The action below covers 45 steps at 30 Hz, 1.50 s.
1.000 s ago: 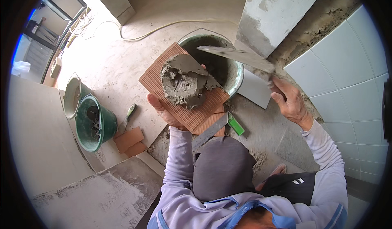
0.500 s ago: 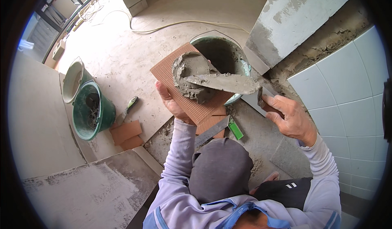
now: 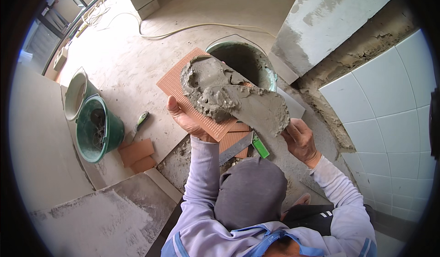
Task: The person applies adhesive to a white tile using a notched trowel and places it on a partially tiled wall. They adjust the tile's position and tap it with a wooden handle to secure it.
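Note:
My left hand (image 3: 187, 120) supports a reddish-brown ribbed tile (image 3: 168, 82) from below at its near left edge, thumb showing at the side. Wet grey mortar (image 3: 198, 71) lies in a thick mound over the tile's middle. A mortar-coated trowel (image 3: 263, 108) is in my right hand (image 3: 301, 141), fingers closed at its handle end, which is mostly hidden. The blade slants across the right part of the tile, its front end in the mortar. Just behind the tile stands a green bucket (image 3: 267, 60) with a wire handle, its inside smeared with mortar.
Below the tile lie more brown tiles (image 3: 229, 140) and a try square with a green handle (image 3: 259, 145). Leftward are a green-handled tool (image 3: 142, 119), tile pieces (image 3: 136, 151), a green bucket (image 3: 94, 154) and a paler bucket (image 3: 73, 99). Light tiles (image 3: 366, 96) cover the right wall.
The trowel has turned to show its broad, mortar-covered face, and my right hand has come down and left. The tile has shifted slightly left; the mortar on it is spread longer.

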Available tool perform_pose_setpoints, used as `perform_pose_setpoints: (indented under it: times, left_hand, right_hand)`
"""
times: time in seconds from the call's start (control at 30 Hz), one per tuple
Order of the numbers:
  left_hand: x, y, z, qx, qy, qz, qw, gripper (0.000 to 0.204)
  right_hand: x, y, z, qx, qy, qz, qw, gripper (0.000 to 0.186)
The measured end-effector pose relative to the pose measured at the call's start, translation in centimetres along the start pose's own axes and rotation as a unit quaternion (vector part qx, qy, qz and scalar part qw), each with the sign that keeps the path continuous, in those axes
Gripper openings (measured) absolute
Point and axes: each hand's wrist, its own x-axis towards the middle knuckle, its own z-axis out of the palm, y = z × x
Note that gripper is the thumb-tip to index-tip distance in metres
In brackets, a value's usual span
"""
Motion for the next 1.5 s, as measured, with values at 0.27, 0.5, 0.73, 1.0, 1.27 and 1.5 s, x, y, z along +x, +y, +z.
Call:
perform_pose_setpoints:
  times: [0.27,0.5,0.73,1.0,1.27,1.5]
  left_hand:
    - [0.0,0.2,-0.1,0.044,-0.010,-0.021,0.999,0.087]
    - [0.0,3.8,-1.1,0.107,0.115,0.036,0.987,0.087]
    - [-0.6,1.3,-0.1,0.029,-0.014,-0.015,0.999,0.085]
    - [0.9,5.7,-3.1,0.097,0.068,0.068,0.991,0.076]
    - [1.4,6.1,-4.4,0.143,0.050,0.052,0.987,0.083]
    - [1.5,6.9,-3.4,0.116,-0.064,-0.045,0.990,0.100]
  right_hand:
    - [-2.5,4.0,-1.6,-0.009,0.003,-0.018,1.000,0.040]
    - [-0.5,3.0,-3.4,0.049,0.007,0.023,0.999,0.039]
    - [3.2,1.4,0.7,0.013,-0.030,0.006,0.999,0.056]
    - [0.1,3.4,-6.4,-0.102,-0.091,-0.013,0.991,0.052]
    - [7.5,-0.2,-8.8,0.392,-0.321,0.291,0.811,0.040]
    - [13.3,1.0,-8.3,0.338,-0.439,0.347,0.757,0.041]
